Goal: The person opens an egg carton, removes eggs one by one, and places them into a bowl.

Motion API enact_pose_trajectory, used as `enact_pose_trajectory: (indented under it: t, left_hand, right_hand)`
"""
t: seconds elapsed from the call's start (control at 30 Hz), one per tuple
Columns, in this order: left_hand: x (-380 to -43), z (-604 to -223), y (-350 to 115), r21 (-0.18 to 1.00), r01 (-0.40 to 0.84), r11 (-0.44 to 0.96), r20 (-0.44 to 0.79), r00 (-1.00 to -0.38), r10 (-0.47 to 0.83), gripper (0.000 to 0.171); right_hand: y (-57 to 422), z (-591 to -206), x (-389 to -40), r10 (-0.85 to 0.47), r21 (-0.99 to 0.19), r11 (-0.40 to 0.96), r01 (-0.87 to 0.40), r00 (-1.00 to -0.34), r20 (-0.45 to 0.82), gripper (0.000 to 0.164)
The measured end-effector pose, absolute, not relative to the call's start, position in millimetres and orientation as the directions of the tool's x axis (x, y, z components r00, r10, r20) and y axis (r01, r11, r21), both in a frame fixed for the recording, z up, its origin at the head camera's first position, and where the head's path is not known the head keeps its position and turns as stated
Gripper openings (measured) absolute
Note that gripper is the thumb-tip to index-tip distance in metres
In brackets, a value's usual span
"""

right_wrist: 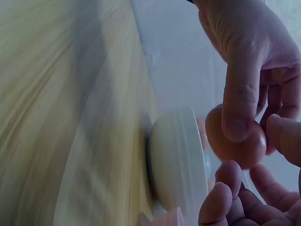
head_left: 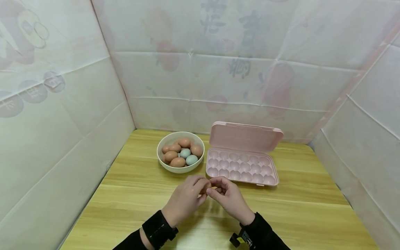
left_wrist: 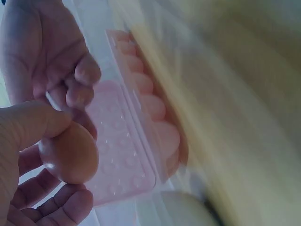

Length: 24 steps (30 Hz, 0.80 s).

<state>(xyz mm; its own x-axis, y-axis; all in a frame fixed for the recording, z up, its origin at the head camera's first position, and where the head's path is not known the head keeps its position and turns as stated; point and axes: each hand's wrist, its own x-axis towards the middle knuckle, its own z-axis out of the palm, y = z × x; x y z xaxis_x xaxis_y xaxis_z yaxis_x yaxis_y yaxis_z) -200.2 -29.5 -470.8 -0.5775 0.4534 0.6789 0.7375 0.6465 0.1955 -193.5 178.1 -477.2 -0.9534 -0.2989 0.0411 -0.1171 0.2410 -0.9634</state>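
A brown egg (left_wrist: 70, 153) is pinched between the thumb and fingers of my left hand (head_left: 186, 196), above the table in front of the bowl and egg box. My right hand (head_left: 229, 198) is beside it, thumb and index finger apart and the other fingers loosely curled. In the right wrist view its fingertips come close to the egg (right_wrist: 237, 141); whether they touch it I cannot tell. The cream bowl (head_left: 160, 163) holds several brown eggs and pale blue-green ones. Right of it lies a pink egg box (head_left: 242, 167), lid (head_left: 245, 137) raised, its visible cups without eggs.
The wood-grain table (head_left: 300, 215) carries the bowl and box near its back edge. Pale printed sheets (head_left: 200, 80) hang around it at the back and both sides. Black bands (head_left: 157, 229) sit on the wrists.
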Motion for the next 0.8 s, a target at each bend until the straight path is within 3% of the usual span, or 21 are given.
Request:
enact_pose_trajectory:
  t: [0.1,0.2,0.37,0.47,0.6,0.8]
  left_hand:
    - [-217.3,-460.9,-41.3,0.198,0.739,0.644,0.689,-0.572,0.445,0.031]
    - [-244.4,-446.0,-61.1,0.237,0.707,0.666,0.677,-0.612,0.409,0.029]
    - [-294.4,-423.7,-101.0,0.433,0.516,0.739,0.472,-0.828,0.301,0.035]
    - [-319.3,-417.1,-119.2,0.47,0.379,0.797,0.305,-0.917,0.257,0.042]
    - [-343.6,-415.8,-130.7,0.431,0.336,0.837,0.224,-0.939,0.261,0.045]
    - [-367.0,-422.6,-129.7,0.327,0.37,0.87,0.229,-0.924,0.307,0.036]
  right_hand:
    - [185.0,-480.1,-193.4,-0.288,-0.95,0.286,-0.124,-0.957,0.038,0.038]
    - [194.9,-484.0,-193.3,-0.243,-0.938,0.33,-0.106,-0.97,0.024,0.036]
    - [215.8,-487.4,-191.2,-0.168,-0.933,0.357,-0.057,-0.986,-0.004,0.034]
    - [229.4,-488.6,-190.4,-0.118,-0.919,0.392,-0.045,-0.993,-0.001,0.034]
    - [246.1,-488.9,-189.6,-0.044,-0.875,0.482,-0.052,-0.998,0.035,0.032]
    - [267.2,-487.7,-188.3,0.018,-0.789,0.608,-0.09,-0.992,0.127,0.028]
